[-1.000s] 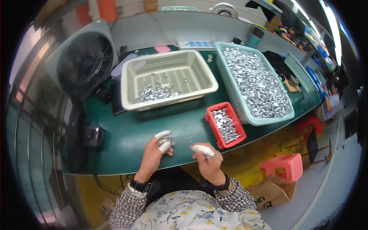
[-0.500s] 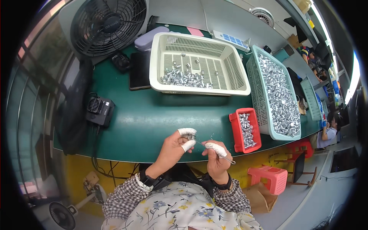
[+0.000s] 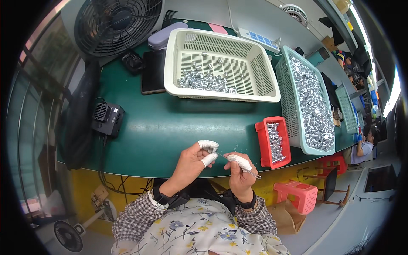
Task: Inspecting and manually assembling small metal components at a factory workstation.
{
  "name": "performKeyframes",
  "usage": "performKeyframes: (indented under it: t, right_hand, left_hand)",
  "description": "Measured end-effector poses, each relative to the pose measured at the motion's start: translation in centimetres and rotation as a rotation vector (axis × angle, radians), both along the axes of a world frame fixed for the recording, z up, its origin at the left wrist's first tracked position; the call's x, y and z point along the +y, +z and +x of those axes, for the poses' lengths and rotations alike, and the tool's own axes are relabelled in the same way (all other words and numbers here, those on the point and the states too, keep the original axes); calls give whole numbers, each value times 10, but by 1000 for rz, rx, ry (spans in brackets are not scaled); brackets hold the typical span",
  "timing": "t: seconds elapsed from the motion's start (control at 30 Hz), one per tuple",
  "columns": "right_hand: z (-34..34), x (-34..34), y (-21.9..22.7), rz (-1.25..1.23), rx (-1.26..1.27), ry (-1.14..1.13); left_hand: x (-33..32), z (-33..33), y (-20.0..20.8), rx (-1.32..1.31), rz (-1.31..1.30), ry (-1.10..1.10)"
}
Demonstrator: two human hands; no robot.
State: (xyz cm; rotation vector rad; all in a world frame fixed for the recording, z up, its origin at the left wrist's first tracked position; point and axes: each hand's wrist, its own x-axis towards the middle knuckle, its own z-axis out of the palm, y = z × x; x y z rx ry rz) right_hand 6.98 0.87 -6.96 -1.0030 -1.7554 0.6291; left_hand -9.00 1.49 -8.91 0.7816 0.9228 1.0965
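Note:
Over the front edge of the green table, my left hand (image 3: 188, 165) pinches a small silvery metal part (image 3: 214, 150) between thumb and forefinger, both in white finger covers. My fingers hide most of that part. My right hand (image 3: 241, 178), also with white covering on its fingers, grips a thin metal hand tool (image 3: 254, 174) with a rounded end. The tool's slim tip points left and meets the part, or lies right beside it. Tiny pale flecks lie on the table just beyond my hands. Closest to my right hand is a red bin (image 3: 265, 160) of small metal parts.
A cream basket (image 3: 221, 97) with scattered metal parts stands behind my hands. At right, a light-blue basket (image 3: 307, 146) is heaped with them. A black device (image 3: 108, 120) with a cable, a dark tablet-like slab (image 3: 153, 70) and a large fan (image 3: 121, 21) are at left. Another person (image 3: 364, 148) sits far right.
The view has shifted slightly. Both hands keep nearly the same pose, with the tool tip still at the metal part.

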Motion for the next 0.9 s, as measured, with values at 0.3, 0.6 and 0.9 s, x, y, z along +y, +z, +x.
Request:
performKeyframes:
  t: [0.3,0.6,0.9]
  right_hand:
    - [-4,1,-2,-47,23,-71]
    - [-14,1,1,207,-284,-88]
    - [-19,-1,-9,192,-337,-126]
  left_hand:
    - [-1,2,-2,-15,15,8]
    - [-9,0,-2,271,163,78]
    - [-16,-2,-5,489,360,144]
